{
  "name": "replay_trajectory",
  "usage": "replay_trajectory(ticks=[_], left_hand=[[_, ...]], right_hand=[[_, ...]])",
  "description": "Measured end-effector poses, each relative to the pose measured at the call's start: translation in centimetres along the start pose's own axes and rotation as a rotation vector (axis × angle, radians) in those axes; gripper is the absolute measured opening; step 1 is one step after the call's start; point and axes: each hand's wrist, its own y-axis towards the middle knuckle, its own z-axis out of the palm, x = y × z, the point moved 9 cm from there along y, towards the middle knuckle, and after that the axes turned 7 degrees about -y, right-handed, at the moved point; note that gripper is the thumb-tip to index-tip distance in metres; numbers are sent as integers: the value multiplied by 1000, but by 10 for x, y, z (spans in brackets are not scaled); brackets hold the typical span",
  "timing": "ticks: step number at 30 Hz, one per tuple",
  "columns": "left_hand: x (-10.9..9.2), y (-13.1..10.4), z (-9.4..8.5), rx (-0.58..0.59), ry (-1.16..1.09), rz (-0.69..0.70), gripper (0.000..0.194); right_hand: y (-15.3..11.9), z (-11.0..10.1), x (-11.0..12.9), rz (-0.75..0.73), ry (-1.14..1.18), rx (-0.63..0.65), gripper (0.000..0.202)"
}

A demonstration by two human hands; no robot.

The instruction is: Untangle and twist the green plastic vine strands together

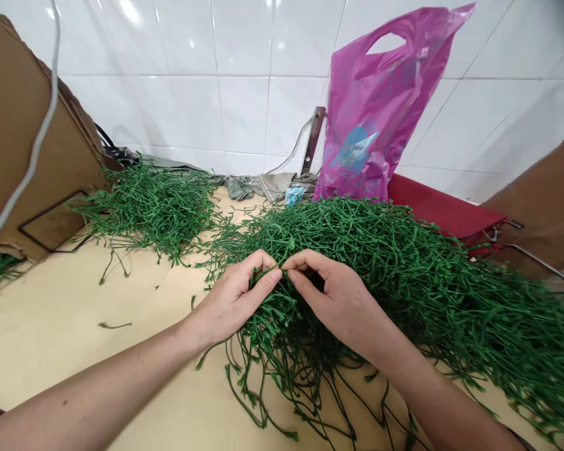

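Observation:
Thin green plastic-looking stems with small forked tips lie in a large heap [432, 294] that spreads to the right across the tabletop. Over its near left side my two hands meet, fingertips almost touching. My left hand [239, 291] is closed, thumb and forefinger pinching a green stem [262, 272]. Close beside it, my right hand [333, 291] is also closed in a pinch at the stem's tip end. The exact spot between the fingertips is small and partly covered by the fingers. Loose stems [291, 369] hang and scatter below both hands.
A smaller pile of stems [155, 207] lies at the back left, near a cardboard box [32, 125]. Behind the heap stand a purple plastic bag [380, 106] and a red case [446, 207]. A white cable [42, 125] hangs at left. A tiled wall [244, 106] closes the back.

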Motion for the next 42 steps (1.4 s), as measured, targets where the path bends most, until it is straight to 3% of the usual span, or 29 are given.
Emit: replay_trajectory(ticks=[8, 14, 17, 22, 25, 30, 34, 38, 42], left_hand=[[-8, 0, 2, 10, 48, 80, 26], [-4, 0, 1, 13, 52, 57, 27], [-3, 1, 3, 48, 47, 47, 32], [-2, 4, 9, 133, -59, 24, 40], [-6, 4, 11, 171, -203, 19, 40], [-22, -2, 5, 172, -419, -7, 37], [-22, -2, -6, 58, -464, 1, 36], [1, 2, -14, -72, -427, -65, 32], [4, 5, -17, -112, -462, -25, 24]], right_hand=[[-2, 14, -6, 47, 83, 80, 9], [-5, 14, -1, -19, -226, 32, 16], [-9, 21, 7, -99, -343, 65, 21], [-12, 28, 21, -260, -557, 5, 25], [-9, 26, 25, -278, -411, -3, 27], [3, 13, 8, -108, 220, 123, 29], [7, -11, -5, -83, 344, 12, 32], [5, -28, -5, -60, -1, -205, 20], [-7, -39, 20, -166, -189, -397, 25]])
